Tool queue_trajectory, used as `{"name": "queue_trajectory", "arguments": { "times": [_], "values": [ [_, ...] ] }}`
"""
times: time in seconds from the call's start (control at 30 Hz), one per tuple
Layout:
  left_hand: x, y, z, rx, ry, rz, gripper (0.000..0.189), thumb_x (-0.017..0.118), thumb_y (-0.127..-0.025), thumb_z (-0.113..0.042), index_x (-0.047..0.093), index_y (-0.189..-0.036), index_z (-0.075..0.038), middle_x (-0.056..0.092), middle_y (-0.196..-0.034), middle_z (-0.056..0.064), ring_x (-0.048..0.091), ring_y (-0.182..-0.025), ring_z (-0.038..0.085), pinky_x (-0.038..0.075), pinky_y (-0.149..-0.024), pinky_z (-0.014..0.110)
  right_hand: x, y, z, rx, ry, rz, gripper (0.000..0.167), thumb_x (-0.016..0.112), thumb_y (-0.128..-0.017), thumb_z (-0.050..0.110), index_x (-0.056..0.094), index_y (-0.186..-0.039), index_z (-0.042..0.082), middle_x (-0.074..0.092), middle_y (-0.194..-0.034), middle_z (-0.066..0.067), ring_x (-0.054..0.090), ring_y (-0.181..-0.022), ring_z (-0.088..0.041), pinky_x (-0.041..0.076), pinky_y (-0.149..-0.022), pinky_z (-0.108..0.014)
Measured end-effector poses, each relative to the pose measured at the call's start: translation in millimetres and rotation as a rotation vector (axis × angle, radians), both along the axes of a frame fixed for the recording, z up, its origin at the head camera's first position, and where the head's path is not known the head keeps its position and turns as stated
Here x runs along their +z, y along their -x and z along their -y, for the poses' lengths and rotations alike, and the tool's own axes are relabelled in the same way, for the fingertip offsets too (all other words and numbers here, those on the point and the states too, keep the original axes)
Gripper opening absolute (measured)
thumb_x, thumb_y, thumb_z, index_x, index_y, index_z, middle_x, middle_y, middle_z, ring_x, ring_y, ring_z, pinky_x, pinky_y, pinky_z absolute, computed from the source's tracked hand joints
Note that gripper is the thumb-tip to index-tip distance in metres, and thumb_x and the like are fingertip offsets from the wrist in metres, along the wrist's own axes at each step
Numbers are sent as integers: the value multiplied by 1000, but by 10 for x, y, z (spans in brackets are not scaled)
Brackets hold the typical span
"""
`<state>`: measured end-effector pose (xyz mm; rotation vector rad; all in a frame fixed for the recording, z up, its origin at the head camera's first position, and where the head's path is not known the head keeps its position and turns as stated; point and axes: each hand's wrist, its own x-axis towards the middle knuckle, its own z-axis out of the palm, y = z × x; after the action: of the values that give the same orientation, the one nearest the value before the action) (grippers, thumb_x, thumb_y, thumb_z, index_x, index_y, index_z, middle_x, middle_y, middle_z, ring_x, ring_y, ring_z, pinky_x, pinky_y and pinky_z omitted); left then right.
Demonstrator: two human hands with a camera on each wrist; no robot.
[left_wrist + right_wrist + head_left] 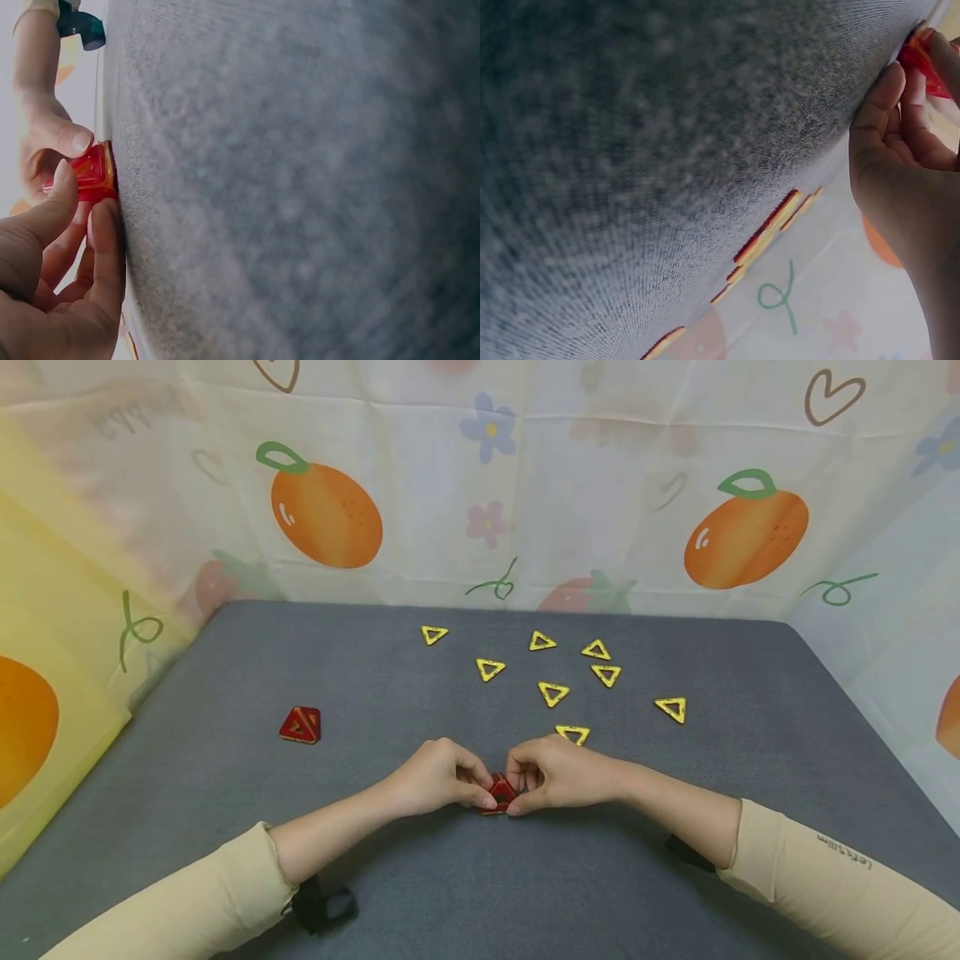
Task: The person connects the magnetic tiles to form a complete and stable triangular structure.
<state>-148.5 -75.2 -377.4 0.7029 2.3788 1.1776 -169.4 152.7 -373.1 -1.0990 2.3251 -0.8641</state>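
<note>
Taking the small red piece [501, 794] as the clock's centre, a black wrist strap [322, 906] hangs at eight o'clock, close above the grey table [420, 893]; a careless sweep might drag it across the cloth.

The person's left hand [442, 781] pinches the red piece from nine o'clock, and the right hand [566, 772] pinches it from three, thumbs on the near side. Fingertips cover its joins, so whether every face is seated cannot be told. Uneven squeezing could skew a face or spring the piece out of their grip; letting go one side too early may tip it.

Just beyond the right knuckles, at one to two o'clock, lies a yellow triangle [572, 728], which a backward lift could knock. The red pyramid [302, 725] at ten o'clock seems safe. Farther off, seven more triangles [553, 686] spread from eleven to two; two lie close together, so reaching for one could shift its neighbour.
</note>
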Motion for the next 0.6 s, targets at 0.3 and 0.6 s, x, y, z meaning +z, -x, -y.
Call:
{"name": "queue_trajectory", "arguments": {
  "times": [0.3,0.6],
  "values": [
    [-19,25,-11,-6,4,13,14,82,-79,-21,76,-81,-8,73,-70,4,56,-59,0,46,-55,18,1,9,-6,1,1,29,19,82,-81,28,65,-85,20,62,-73,7,57,-64,-1,49,-60,-19],
    [-1,22,-17,-13,6,14,14,81,-80,-19,75,-80,-7,73,-70,5,57,-59,0,46,-55,18,5,11,-12,-3,-1,48,19,82,-81,27,65,-85,20,62,-72,7,58,-64,-2,49,-60,-19]
  ]
}}
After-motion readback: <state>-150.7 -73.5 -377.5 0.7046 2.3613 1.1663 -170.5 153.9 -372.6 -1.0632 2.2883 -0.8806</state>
